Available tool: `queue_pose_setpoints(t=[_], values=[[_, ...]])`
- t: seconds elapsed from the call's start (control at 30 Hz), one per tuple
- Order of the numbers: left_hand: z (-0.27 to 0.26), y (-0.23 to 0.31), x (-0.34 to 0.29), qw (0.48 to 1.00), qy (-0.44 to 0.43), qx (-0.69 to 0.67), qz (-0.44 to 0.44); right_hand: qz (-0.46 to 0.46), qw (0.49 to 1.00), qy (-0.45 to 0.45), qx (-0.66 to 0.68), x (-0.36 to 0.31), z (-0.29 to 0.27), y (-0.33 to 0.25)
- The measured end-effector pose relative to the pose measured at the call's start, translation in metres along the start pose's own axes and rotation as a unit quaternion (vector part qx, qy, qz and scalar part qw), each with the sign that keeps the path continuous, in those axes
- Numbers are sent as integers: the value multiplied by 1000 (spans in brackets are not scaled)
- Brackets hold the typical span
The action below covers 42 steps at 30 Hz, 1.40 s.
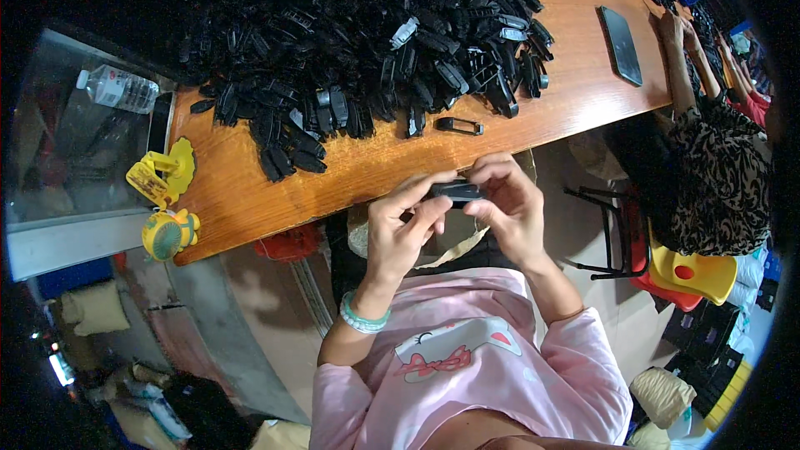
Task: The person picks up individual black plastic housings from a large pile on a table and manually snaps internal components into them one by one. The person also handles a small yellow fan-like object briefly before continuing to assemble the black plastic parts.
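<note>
Between my two hands, just off the table's front edge, is a small black plastic part, long and narrow. My left hand pinches its left end with thumb and fingers. The fingers of my right hand close on its right end, the thumb pressing from below. Beyond my hands a single black frame-shaped piece lies alone on the wooden table. A large heap of similar black plastic parts covers the table behind it, some with grey or silvery pieces among them.
A black phone lies at the table's right. On the left are a small yellow fan, a yellow holder and a plastic bottle. Another person's arm reaches over the far right edge, near a yellow and red chair.
</note>
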<state>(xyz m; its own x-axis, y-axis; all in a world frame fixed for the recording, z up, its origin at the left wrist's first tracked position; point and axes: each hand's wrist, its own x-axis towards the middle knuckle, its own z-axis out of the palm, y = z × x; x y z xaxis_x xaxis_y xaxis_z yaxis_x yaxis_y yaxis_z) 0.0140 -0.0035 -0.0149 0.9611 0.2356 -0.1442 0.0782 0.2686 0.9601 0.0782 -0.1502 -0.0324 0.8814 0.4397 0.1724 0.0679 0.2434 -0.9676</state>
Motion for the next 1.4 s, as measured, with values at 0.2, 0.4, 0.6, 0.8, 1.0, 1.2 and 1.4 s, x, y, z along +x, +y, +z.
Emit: queue_pose_setpoints(t=[0.2, 0.4, 0.6, 0.8, 1.0, 1.2, 1.4], values=[[3, -5, 0, 993, -24, -118, -14, -132, 979, 3, -152, 10, 2, -11], [-13, -16, 15, 992, -73, 69, 78, -137, 943, -63, -298, 28, -10, -4], [-18, -39, 11, 830, -100, 499, 228, -93, 924, 31, -369, 38, -28, 10], [-7, 13, 46, 860, 90, 407, 294, -183, 823, -6, -537, 60, -16, 24], [-21, 28, 111, 755, 214, 507, 357, -231, 816, -52, -528, 51, -9, 20], [-28, 26, 123, 746, 215, 580, 248, -214, 877, 13, -431, 36, -5, 11], [-39, 18, 116, 819, 190, 491, 228, 16, 980, -1, -196, 28, -2, 10]])
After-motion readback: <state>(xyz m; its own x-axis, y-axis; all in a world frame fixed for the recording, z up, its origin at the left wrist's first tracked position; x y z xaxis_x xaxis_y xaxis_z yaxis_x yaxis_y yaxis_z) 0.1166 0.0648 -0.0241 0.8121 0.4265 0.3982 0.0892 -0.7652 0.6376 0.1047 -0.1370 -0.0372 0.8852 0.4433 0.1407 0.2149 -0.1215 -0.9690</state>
